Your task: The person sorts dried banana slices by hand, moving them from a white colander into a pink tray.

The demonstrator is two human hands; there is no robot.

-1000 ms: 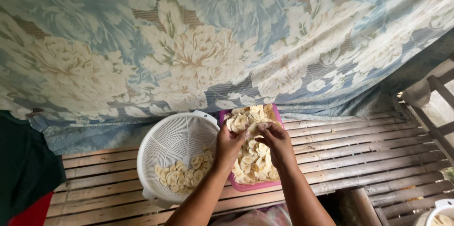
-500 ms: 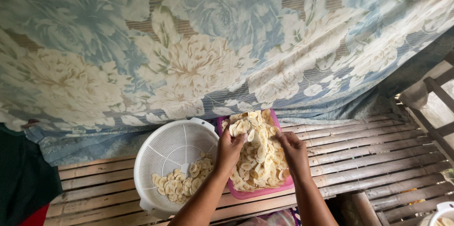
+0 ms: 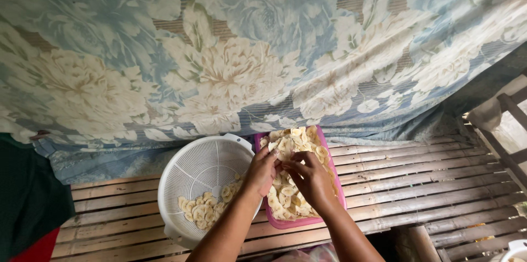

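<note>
A pink tray [image 3: 336, 177] lies on a slatted bamboo bench [image 3: 428, 185], covered with pale round fruit slices [image 3: 293, 140]. To its left sits a white perforated colander [image 3: 203, 171] with several slices [image 3: 206, 208] in its bottom. My left hand [image 3: 261, 171] hovers over the tray's left side with fingers curled onto the slices. My right hand [image 3: 310, 176] rests over the middle of the tray, fingertips pinched on slices next to the left hand. Both hands touch at the fingertips.
A blue and cream floral cloth [image 3: 247, 48] hangs behind the bench as a wall. Dark green fabric [image 3: 27, 201] and a red patch [image 3: 38, 248] lie at lower left. A wooden frame [image 3: 508, 125] stands at right; a white rim [image 3: 515, 250] shows at lower right.
The view has tilted and drawn closer. My hands moved from the tray's two sides toward each other and now meet over its upper middle.
</note>
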